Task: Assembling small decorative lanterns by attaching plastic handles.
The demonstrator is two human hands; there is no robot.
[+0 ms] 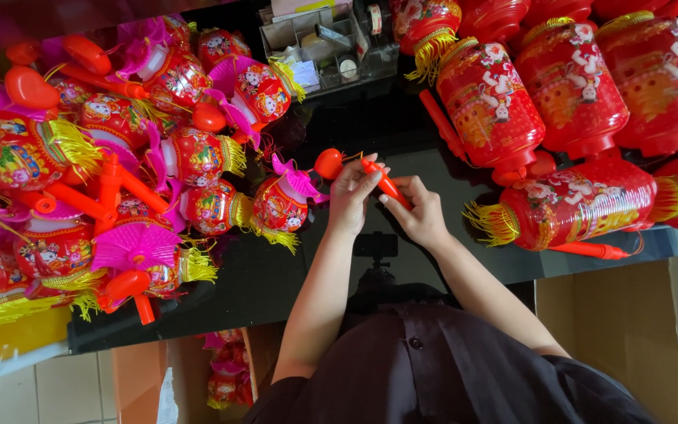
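Both hands are closed on one orange handle (pixel 384 182): my left hand (pixel 351 196) pinches its upper end between thumb and fingertips, and my right hand (pixel 421 213) grips the lower end from the other side, fingers curled around it. The handle lies tilted between them, just above the black worktop (pixel 276 275), about midway along it and a little in from the near edge. A round orange bulb (pixel 328 163) sits at the far tip, touching or joined to the handle; I cannot tell which. From here I judge the handle is being fitted or adjusted, so I would keep the right hand as the steady anchor, let the left fingertips do the fine turning or pressing, and keep both ends in line so the thin plastic does not bend. Just left of the hands lies a small lantern (pixel 280 206) with yellow fringe, first of a heap of small lanterns (pixel 119 173) and pink fans covering the worktop's left end. Large red lanterns (pixel 574 102) crowd the far right corner, one lying on its side near the right wrist. A clear organiser tray (pixel 327 47) stands at the far edge.
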